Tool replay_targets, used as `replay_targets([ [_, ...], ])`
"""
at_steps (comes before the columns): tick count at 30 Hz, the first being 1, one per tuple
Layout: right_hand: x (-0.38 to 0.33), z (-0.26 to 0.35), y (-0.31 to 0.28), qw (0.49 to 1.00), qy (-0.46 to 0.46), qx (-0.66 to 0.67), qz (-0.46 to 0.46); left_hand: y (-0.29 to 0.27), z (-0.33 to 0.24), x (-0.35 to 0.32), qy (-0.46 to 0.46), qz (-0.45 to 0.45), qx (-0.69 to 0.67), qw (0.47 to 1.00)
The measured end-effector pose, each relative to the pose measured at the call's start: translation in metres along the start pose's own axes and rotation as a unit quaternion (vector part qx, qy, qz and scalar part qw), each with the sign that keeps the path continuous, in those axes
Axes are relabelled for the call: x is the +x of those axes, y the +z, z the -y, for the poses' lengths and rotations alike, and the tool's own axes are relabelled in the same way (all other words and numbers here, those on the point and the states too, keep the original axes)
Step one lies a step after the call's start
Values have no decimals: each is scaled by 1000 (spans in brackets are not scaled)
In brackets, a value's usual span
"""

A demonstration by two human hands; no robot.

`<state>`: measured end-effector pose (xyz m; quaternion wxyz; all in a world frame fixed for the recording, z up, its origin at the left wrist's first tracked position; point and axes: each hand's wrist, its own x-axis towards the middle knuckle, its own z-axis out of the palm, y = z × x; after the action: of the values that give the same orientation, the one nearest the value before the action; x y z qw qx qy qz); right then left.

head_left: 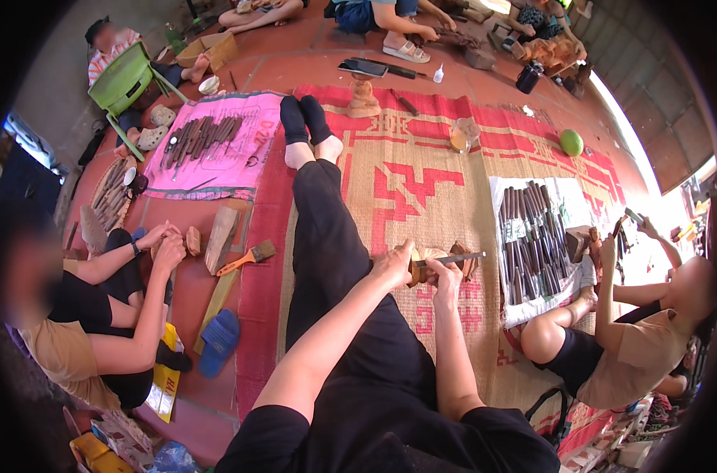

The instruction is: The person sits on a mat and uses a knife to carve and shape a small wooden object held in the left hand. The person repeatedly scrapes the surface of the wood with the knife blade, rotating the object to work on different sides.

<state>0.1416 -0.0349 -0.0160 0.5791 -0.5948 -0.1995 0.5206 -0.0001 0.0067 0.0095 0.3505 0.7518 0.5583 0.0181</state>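
Observation:
My left hand (394,266) is closed around a small piece of yellowish-brown wood (428,255) above the mat, just right of my outstretched legs. Beside it, my right hand (446,280) grips a narrow chisel-like tool (470,256). Its grey metal bar lies across the wood and points right. My fingers cover part of both, so the wood's full shape and the tool's far end are hidden. A darker brown carved piece (467,269) shows just past my right hand; whether it touches the tool I cannot tell.
Several carving tools lie on a white sheet (524,313) at right and a pink sheet (252,146) at left. A brush (252,256), blue slipper (219,343), glass (461,135) and green round fruit (571,142) lie around. People sit close on both sides; others work at the back.

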Motion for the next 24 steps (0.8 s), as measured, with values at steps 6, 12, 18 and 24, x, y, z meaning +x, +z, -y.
replay_targets([
  [6, 13, -9, -13, 1000, -6, 8, -24, 1, -4, -4, 16, -14, 3, 1000],
  [12, 3, -10, -2, 1000, -11, -19, 4, 3, 3, 2, 7, 5, -14, 1000],
  [18, 11, -7, -9, 999, -45, -3, -28, 1, -2, -5, 26, -18, -15, 999],
  [24, 9, -16, -7, 1000, -7, 1, -25, 0, 1, -2, 15, -8, -19, 1000],
])
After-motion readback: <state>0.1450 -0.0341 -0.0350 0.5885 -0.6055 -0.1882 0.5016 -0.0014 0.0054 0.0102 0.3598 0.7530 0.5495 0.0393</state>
